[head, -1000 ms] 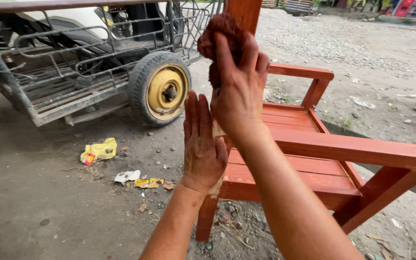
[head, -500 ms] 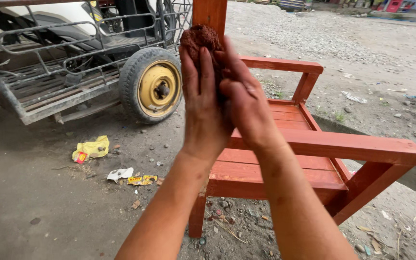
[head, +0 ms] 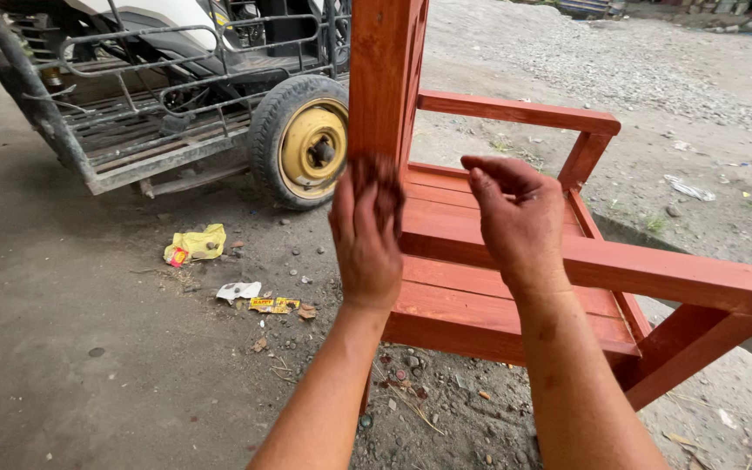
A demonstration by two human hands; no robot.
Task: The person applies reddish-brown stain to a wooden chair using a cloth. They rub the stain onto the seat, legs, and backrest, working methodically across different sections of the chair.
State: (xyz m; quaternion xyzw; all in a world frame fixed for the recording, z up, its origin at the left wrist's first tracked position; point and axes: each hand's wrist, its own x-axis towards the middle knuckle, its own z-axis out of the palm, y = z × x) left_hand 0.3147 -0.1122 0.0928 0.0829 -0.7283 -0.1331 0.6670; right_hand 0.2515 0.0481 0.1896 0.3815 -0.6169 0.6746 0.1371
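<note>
We see a red-brown stained wood chair [head: 498, 287] w/ slatted seat, on gravel right of a cart wheel [head: 306, 148]. Our hands are apart: left hand [head: 365, 235] presses a dark stained rag [head: 376, 174] against the chair's upright post; right hand [head: 520, 222] hovers over the near armrest, fingers loosely curled, holding nothing. Yellow litter [head: 195, 244] lies left of the chair.

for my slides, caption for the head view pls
Left hand presses a stained rag to a red wooden chair; right hand hovers empty.
</note>
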